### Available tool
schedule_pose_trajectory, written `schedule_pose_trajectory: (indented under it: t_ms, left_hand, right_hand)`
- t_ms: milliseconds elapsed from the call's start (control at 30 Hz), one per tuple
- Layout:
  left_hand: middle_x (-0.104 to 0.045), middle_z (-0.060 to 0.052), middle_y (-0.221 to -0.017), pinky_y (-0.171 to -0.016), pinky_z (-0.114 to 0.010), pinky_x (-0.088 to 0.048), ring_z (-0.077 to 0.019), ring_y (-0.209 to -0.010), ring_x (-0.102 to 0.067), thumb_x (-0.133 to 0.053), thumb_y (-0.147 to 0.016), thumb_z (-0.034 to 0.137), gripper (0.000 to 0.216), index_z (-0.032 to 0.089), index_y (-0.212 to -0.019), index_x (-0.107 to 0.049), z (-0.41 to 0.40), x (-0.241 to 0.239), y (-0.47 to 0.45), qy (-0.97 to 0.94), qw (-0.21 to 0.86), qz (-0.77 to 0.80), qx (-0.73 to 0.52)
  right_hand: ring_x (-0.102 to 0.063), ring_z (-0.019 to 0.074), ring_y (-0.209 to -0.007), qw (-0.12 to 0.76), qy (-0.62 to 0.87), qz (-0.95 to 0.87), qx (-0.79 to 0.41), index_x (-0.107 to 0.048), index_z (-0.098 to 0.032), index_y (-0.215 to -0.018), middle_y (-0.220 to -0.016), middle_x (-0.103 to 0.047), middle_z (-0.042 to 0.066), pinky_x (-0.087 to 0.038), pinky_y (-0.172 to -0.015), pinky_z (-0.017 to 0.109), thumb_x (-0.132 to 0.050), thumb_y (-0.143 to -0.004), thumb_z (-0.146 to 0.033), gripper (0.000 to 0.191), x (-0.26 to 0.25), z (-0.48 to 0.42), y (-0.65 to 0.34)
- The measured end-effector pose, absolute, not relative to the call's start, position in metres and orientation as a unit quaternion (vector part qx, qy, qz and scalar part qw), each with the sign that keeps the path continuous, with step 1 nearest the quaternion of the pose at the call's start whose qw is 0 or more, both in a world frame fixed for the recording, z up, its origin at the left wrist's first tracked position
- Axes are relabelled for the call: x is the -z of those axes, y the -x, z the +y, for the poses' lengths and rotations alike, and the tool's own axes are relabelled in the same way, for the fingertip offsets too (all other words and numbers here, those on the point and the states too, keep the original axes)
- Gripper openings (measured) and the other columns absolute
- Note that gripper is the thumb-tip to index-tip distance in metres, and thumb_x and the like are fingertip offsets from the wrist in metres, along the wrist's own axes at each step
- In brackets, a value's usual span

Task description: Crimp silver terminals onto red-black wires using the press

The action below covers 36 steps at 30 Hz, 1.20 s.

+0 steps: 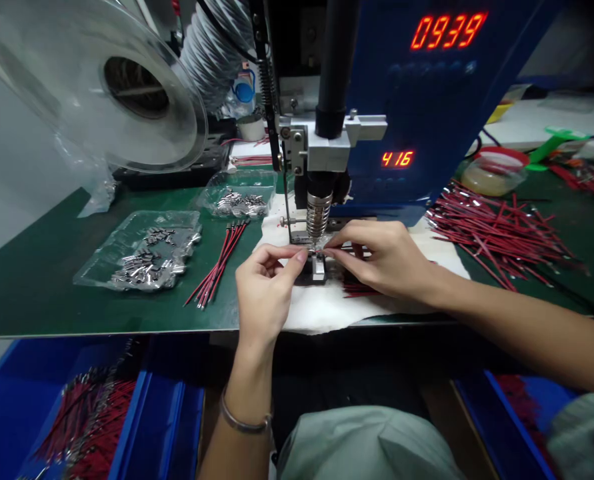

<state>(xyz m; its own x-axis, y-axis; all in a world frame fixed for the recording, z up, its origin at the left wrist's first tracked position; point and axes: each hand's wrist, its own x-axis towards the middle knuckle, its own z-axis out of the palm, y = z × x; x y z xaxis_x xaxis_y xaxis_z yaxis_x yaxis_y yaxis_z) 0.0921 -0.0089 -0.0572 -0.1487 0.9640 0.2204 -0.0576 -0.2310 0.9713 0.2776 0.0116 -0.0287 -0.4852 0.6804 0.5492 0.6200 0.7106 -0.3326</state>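
My left hand (271, 283) is closed in a pinch, thumb and forefinger at the left of the small metal fixture (318, 268) under the soldering machine's tip (317, 223). My right hand (384, 260) pinches from the other side, its fingertips almost meeting the left ones. What either pinch holds is too small and covered to name. Red and black wires (357, 288) lie below my right palm on a white cloth (321, 310). Left of my left hand lies a bundle of red and black wires (219, 263) with metal ends.
Clear plastic trays hold small metal parts: a front tray (94, 270) and a back tray (209, 200). A pile of red wires (497, 233) lies right, near a red-lidded jar (494, 175). A clear funnel-shaped hood (77, 87) hangs left. Blue bins (149, 413) stand below the table edge.
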Motion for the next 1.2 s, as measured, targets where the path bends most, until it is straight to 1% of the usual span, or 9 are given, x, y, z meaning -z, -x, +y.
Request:
schedule_pose_trajectory:
  t_ms: [100, 200, 300, 467, 600, 767, 833, 1033, 1200]
  left_hand:
    - [-0.069, -0.004, -0.082, -0.066, -0.021, -0.047, -0.0134, -0.074, -0.062, -0.075, -0.072, 0.027, 0.017, 0.016, -0.082, -0.068, -0.009, 0.058, -0.093, -0.490, 0.415, 0.459, -0.614]
    - [-0.070, -0.005, -0.087, -0.065, -0.021, -0.046, -0.0143, -0.078, -0.063, -0.073, -0.073, 0.030, 0.021, 0.017, -0.089, -0.070, -0.013, 0.055, -0.092, -0.498, 0.401, 0.480, -0.601]
    - [-0.071, -0.006, -0.088, -0.064, -0.022, -0.046, -0.0157, -0.078, -0.063, -0.069, -0.076, 0.035, 0.022, 0.018, -0.089, -0.073, -0.013, 0.045, -0.081, -0.530, 0.357, 0.526, -0.561]
    - [-0.071, -0.005, -0.081, -0.063, -0.025, -0.046, -0.0164, -0.069, -0.062, -0.068, -0.074, 0.040, 0.026, 0.019, -0.088, -0.074, 0.030, 0.015, -0.042, -0.592, 0.197, 0.571, -0.534]
    - [-0.071, -0.004, -0.076, -0.069, -0.027, -0.046, -0.0181, -0.070, -0.062, -0.067, -0.072, 0.036, 0.019, 0.019, -0.079, -0.074, 0.087, -0.004, -0.019, -0.648, 0.049, 0.625, -0.432]
    - [-0.071, -0.007, -0.076, -0.072, -0.030, -0.046, -0.0220, -0.074, -0.064, -0.066, -0.069, 0.029, 0.017, 0.019, -0.079, -0.075, 0.127, -0.009, -0.016, -0.681, 0.040, 0.663, -0.308]
    - [-0.071, -0.007, -0.077, -0.074, -0.031, -0.046, -0.0233, -0.078, -0.065, -0.065, -0.069, 0.029, 0.018, 0.019, -0.081, -0.075, 0.132, -0.008, -0.015, -0.688, 0.043, 0.670, -0.275]
    - [-0.071, -0.009, -0.082, -0.079, -0.035, -0.046, -0.0288, -0.087, -0.063, -0.061, -0.071, 0.036, 0.027, 0.021, -0.088, -0.075, 0.140, -0.007, -0.012, -0.726, 0.017, 0.669, -0.155]
    - [-0.070, -0.011, -0.084, -0.078, -0.037, -0.046, -0.0318, -0.092, -0.062, -0.058, -0.071, 0.038, 0.030, 0.022, -0.088, -0.076, 0.143, -0.013, -0.014, -0.759, -0.005, 0.649, -0.060]
  right_hand:
    - [-0.060, 0.0124, -0.066, 0.335, 0.359, -0.870, -0.040, -0.069, -0.016, -0.088, -0.079, -0.069, 0.003, -0.041, -0.061, 0.023, -0.059, -0.086, -0.023, 0.013, 0.027, 0.013, -0.280]
    - [-0.061, 0.0121, -0.067, 0.333, 0.334, -0.881, -0.037, -0.069, -0.015, -0.092, -0.081, -0.070, 0.004, -0.042, -0.061, 0.022, -0.059, -0.086, -0.021, 0.013, 0.023, 0.014, -0.284]
    - [-0.061, 0.0124, -0.068, 0.330, 0.306, -0.892, -0.052, -0.069, -0.015, -0.094, -0.081, -0.070, 0.005, -0.044, -0.062, 0.023, -0.058, -0.087, -0.019, 0.014, 0.016, 0.014, -0.289]
    - [-0.060, 0.0129, -0.068, 0.288, 0.261, -0.919, -0.068, -0.069, -0.015, -0.094, -0.078, -0.067, 0.005, -0.042, -0.061, 0.024, -0.055, -0.088, -0.020, 0.015, 0.010, 0.017, -0.299]
    - [-0.059, 0.0129, -0.067, 0.247, 0.236, -0.937, -0.071, -0.068, -0.015, -0.094, -0.077, -0.066, 0.005, -0.041, -0.062, 0.025, -0.054, -0.088, -0.020, 0.016, 0.006, 0.019, -0.306]
    - [-0.062, 0.0134, -0.075, 0.146, 0.262, -0.949, -0.098, -0.069, -0.019, -0.097, -0.085, -0.069, 0.003, -0.043, -0.068, 0.025, -0.052, -0.089, -0.017, 0.018, -0.017, 0.011, -0.311]
    - [-0.063, 0.0134, -0.077, 0.125, 0.286, -0.943, -0.114, -0.069, -0.021, -0.098, -0.087, -0.070, 0.002, -0.044, -0.069, 0.025, -0.052, -0.090, -0.019, 0.019, -0.024, 0.004, -0.316]
    - [-0.066, 0.0130, -0.083, 0.176, 0.373, -0.901, -0.136, -0.070, -0.021, -0.097, -0.091, -0.072, 0.001, -0.046, -0.078, 0.023, -0.053, -0.090, -0.020, 0.018, -0.015, -0.025, -0.341]
    - [-0.067, 0.0126, -0.090, 0.221, 0.471, -0.847, -0.110, -0.069, -0.022, -0.099, -0.098, -0.073, -0.001, -0.047, -0.082, 0.021, -0.055, -0.089, -0.020, 0.018, 0.002, -0.044, -0.356]
